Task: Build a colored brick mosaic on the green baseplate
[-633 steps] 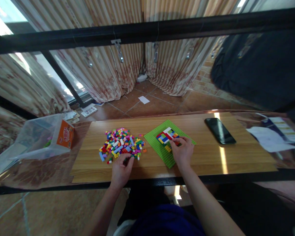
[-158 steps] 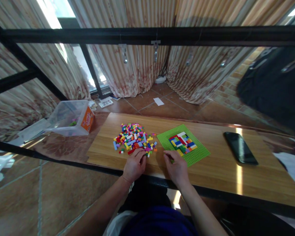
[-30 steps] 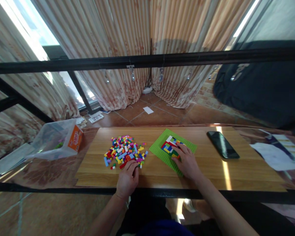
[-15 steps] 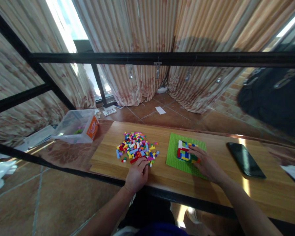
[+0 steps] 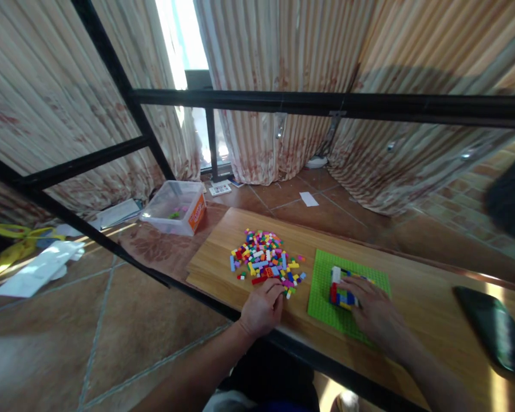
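A lime-green baseplate (image 5: 320, 286) lies on the wooden table and carries a low block of interlocking bricks (image 5: 335, 292) in white, red, blue and yellow. My right hand (image 5: 375, 315) reaches over this brick build with its fingers stretched out on top, hiding much of its right side. Left of the plate is a loose pile of small multicoloured bricks (image 5: 261, 254). At the pile's near edge rests my left hand (image 5: 262, 306), its fingers curled together by a red brick (image 5: 260, 280). What those fingertips hold, if anything, is hidden.
A dark phone-like slab (image 5: 493, 326) lies on the table (image 5: 223, 246) at the right. On the floor beyond the left end stands a clear plastic box (image 5: 167, 212) with an orange label. A black metal bar (image 5: 249, 100) crosses above, before the curtains.
The view has turned left, so everything sits further right. My right hand stays over the brick build, covering more of it. My left hand remains at the pile's near edge.
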`<action>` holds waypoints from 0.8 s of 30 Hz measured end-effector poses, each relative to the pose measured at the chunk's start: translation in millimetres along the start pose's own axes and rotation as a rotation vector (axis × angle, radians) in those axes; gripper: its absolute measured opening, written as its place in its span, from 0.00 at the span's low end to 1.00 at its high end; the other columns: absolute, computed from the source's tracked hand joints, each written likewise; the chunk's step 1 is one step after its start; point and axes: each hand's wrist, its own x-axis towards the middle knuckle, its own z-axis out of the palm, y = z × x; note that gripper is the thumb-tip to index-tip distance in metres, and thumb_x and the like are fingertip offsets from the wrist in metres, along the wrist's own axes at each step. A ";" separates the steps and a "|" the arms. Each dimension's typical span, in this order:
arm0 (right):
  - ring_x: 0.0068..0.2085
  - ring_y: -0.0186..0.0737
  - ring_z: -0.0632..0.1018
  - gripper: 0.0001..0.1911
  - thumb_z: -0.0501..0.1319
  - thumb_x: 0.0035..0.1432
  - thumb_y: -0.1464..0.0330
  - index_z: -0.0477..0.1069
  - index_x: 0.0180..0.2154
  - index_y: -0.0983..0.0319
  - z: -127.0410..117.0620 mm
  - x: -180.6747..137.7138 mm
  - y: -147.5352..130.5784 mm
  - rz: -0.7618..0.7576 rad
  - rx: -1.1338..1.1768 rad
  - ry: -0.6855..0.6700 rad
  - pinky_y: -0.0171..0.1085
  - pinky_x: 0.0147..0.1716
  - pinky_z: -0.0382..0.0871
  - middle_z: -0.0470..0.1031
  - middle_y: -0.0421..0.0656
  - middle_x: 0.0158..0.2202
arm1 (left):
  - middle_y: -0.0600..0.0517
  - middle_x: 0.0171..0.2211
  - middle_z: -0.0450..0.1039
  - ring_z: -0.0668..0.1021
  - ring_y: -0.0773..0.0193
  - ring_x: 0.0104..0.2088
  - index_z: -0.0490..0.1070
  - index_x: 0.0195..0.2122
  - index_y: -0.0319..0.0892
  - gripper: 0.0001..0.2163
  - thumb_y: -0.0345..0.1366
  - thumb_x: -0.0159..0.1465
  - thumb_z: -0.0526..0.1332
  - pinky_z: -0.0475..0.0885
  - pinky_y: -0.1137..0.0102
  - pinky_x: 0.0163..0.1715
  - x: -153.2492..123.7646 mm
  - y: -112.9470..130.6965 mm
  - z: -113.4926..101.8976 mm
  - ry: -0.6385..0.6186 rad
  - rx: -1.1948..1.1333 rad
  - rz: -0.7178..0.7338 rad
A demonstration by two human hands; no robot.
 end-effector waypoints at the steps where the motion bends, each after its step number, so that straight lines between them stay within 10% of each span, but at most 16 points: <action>1: 0.57 0.54 0.73 0.22 0.53 0.54 0.73 0.75 0.49 0.56 1.7 10.1 -15.3 -0.001 0.022 0.009 0.59 0.58 0.63 0.75 0.47 0.54 | 0.45 0.44 0.74 0.77 0.62 0.44 0.72 0.43 0.41 0.10 0.27 0.66 0.53 0.78 0.67 0.45 -0.1 -0.2 0.1 0.000 -0.004 -0.002; 6: 0.57 0.46 0.72 0.21 0.52 0.60 0.72 0.70 0.54 0.60 21.7 70.6 -81.6 -0.037 0.212 -0.090 0.49 0.58 0.65 0.73 0.49 0.56 | 0.46 0.44 0.74 0.77 0.63 0.42 0.71 0.43 0.41 0.09 0.27 0.65 0.54 0.78 0.67 0.42 -0.4 0.0 -0.5 -0.007 -0.012 -0.007; 12: 0.57 0.49 0.69 0.25 0.59 0.58 0.70 0.67 0.58 0.64 44.5 125.0 -95.8 0.001 0.164 -0.217 0.47 0.58 0.61 0.71 0.51 0.57 | 0.46 0.43 0.73 0.78 0.63 0.42 0.71 0.43 0.41 0.08 0.27 0.65 0.54 0.78 0.68 0.42 -0.7 0.7 -0.7 0.004 0.005 0.005; 24: 0.48 0.42 0.72 0.07 0.64 0.58 0.71 0.76 0.40 0.62 49.2 124.7 -101.9 0.153 0.251 -0.163 0.40 0.51 0.63 0.74 0.47 0.44 | 0.46 0.44 0.74 0.78 0.62 0.43 0.71 0.44 0.41 0.09 0.27 0.66 0.55 0.77 0.67 0.45 0.9 -4.4 -1.9 0.011 0.084 0.043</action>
